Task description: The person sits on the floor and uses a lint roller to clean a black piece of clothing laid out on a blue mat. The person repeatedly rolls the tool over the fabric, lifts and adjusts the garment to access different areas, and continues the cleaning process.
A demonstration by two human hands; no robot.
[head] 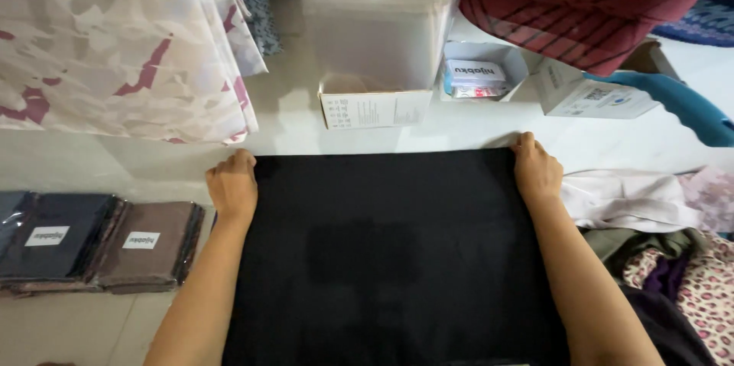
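- Two packs of folded cloth, one dark blue and one brown, lay on the white floor at the far left.
- The left hand pressed on the far left corner of the black cloth, fingers curled on its edge.
- The black cloth lay flat on the floor between both arms.
- The right hand held the far right corner, fingers curled.
- A heap of clothes sat at the right.
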